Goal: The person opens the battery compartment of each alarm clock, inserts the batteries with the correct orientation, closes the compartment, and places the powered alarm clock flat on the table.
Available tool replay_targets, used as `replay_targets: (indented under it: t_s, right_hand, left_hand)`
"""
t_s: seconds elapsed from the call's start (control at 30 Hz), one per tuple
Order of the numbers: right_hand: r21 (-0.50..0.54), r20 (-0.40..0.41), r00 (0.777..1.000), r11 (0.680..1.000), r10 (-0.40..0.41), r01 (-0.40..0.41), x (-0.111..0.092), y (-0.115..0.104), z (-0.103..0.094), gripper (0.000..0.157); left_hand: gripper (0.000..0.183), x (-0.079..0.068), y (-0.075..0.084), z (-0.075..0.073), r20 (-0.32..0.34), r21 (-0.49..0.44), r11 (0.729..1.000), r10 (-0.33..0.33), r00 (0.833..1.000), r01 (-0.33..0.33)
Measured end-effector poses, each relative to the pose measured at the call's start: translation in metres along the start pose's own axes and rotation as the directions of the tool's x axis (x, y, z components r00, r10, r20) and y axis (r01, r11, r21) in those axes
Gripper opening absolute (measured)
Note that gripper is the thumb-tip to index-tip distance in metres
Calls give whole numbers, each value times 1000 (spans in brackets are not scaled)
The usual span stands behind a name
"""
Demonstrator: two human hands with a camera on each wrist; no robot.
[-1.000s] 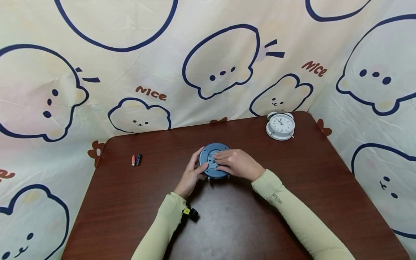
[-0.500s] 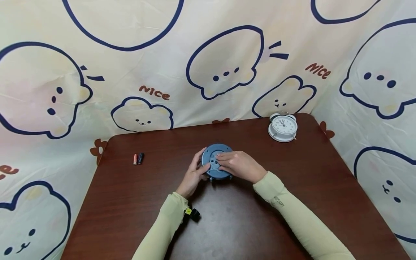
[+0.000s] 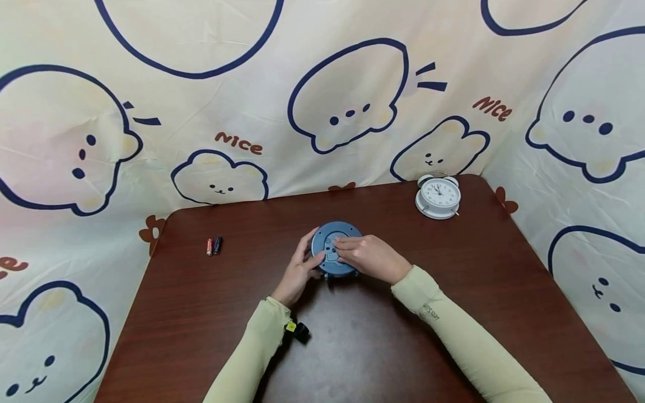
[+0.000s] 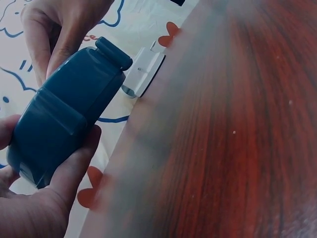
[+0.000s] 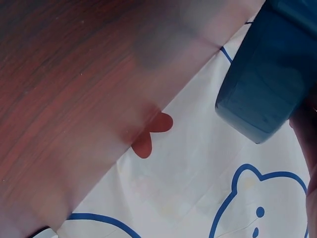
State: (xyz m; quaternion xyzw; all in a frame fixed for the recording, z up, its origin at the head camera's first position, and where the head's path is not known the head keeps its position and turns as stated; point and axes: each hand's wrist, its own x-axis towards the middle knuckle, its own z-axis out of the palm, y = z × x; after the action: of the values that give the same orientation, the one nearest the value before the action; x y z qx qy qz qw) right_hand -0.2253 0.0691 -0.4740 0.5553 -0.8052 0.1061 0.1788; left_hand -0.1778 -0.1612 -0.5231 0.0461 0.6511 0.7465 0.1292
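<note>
A round blue alarm clock [image 3: 336, 228] is held above the table, its back turned toward the head camera. My left hand [image 3: 297, 271] grips its left side, the thumb on the back and fingers around the rim. In the left wrist view the blue rim of the clock [image 4: 59, 109] sits between the thumb and fingers. My right hand [image 3: 372, 256] has its bent fingertips and thumb drawn together on the clock's back, near the middle. What lies right under those fingertips is hidden. In the right wrist view the clock [image 5: 272, 74] fills the upper right.
Two small batteries, one red [image 3: 209, 247] and one dark [image 3: 218, 245], lie on the brown table [image 3: 342, 347] at the left. A white twin-bell alarm clock [image 3: 437, 196] stands at the back right corner. Printed cloth [image 3: 282, 173] hangs behind the table.
The thumb and fingers of my right hand have come closer together on the clock's back. The left hand keeps its grip. The head view has shifted slightly.
</note>
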Motion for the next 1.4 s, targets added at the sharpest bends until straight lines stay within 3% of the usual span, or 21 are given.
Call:
replay_targets:
  t_s: [0.63, 1.4]
  right_hand:
    - [-41, -17, 1000, 999, -6, 5, 1, -5, -1, 29]
    - [-136, -163, 983, 988, -88, 66, -1, -10, 3, 19]
  left_hand:
    - [58, 0, 1, 1, -6, -20, 1000, 4, 1000, -4]
    - [60, 1, 2, 0, -7, -20, 999, 49, 999, -49]
